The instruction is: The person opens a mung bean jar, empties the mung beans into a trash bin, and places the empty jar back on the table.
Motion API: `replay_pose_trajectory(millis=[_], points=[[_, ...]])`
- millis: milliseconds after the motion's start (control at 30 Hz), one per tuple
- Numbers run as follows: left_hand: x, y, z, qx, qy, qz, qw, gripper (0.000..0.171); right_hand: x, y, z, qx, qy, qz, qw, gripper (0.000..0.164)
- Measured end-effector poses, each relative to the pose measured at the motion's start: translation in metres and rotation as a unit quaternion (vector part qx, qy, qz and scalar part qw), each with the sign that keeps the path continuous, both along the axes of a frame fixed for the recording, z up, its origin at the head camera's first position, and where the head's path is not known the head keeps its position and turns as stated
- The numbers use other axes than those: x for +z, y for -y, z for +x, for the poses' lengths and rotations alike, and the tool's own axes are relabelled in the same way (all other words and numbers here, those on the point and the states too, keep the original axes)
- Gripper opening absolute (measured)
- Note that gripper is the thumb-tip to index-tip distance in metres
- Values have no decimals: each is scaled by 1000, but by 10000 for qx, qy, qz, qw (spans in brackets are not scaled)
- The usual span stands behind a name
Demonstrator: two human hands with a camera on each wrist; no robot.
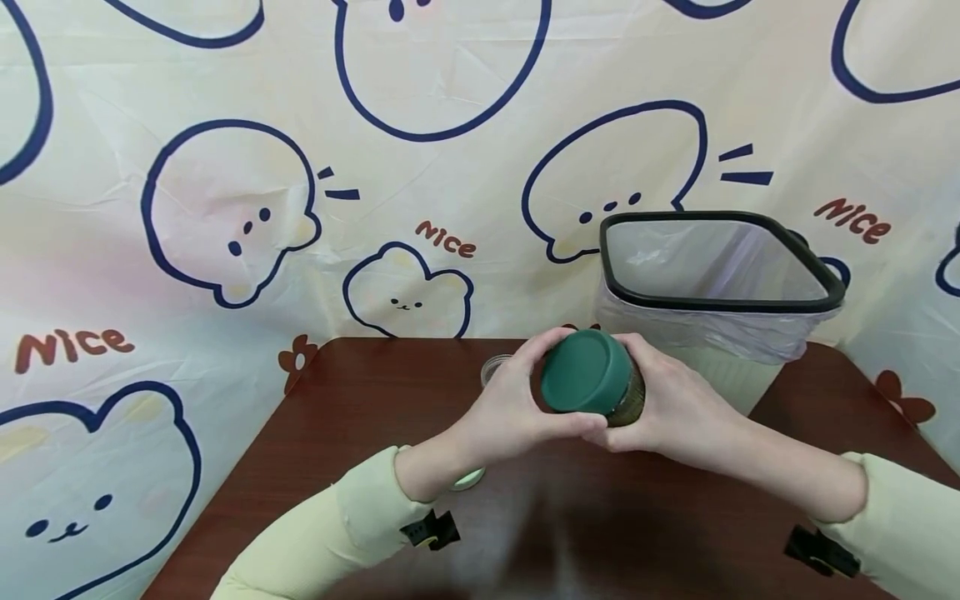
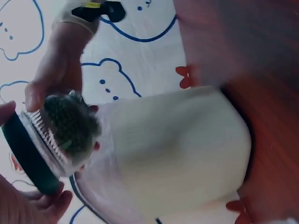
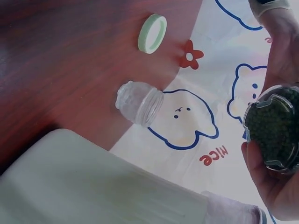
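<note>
Left hand [image 1: 506, 417] curled round dark-green lid [image 1: 585, 372], right hand [image 1: 675, 404] curled round clear jar of green granules [image 2: 70, 123]. Lid at jar mouth; jar tilted, above brown table [image 1: 375, 417], near lined bin [image 1: 731, 371]. Lidless clear jar [image 3: 135, 102], pale-green lid [image 3: 145, 35] on table, apart.

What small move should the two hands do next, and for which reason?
Probably the left hand should twist off the dark green lid, with the right hand steadying the filled jar: the left grips the lid, the right the jar, and a clear jar stands open nearby.
</note>
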State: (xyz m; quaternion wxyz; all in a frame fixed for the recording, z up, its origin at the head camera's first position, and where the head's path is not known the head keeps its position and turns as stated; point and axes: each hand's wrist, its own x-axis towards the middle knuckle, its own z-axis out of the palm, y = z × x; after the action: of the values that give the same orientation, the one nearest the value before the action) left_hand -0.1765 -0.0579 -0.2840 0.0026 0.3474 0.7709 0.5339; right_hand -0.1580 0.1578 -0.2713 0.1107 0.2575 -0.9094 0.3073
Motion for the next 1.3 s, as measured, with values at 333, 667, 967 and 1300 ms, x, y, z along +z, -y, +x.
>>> replay_pose_trajectory(millis=[333, 667, 967, 1300], points=[[-3, 13, -25, -1559, -1173, -271, 9804, 99, -2, -7, -1, 767, 408, -203, 9960, 81], [-3, 14, -27, -1688, -1756, -243, 9696, 98, -4, -4, 2, 997, 562, -212, 9932, 82], [-6, 2, -18, -133, -1034, -60, 9945, 80, -1, 0, -5, 116, 60, -114, 9999, 83], [-10, -2, -10, 229, -1093, -270, 9934, 89, -4, -2, -4, 83, 93, -259, 9996, 82]])
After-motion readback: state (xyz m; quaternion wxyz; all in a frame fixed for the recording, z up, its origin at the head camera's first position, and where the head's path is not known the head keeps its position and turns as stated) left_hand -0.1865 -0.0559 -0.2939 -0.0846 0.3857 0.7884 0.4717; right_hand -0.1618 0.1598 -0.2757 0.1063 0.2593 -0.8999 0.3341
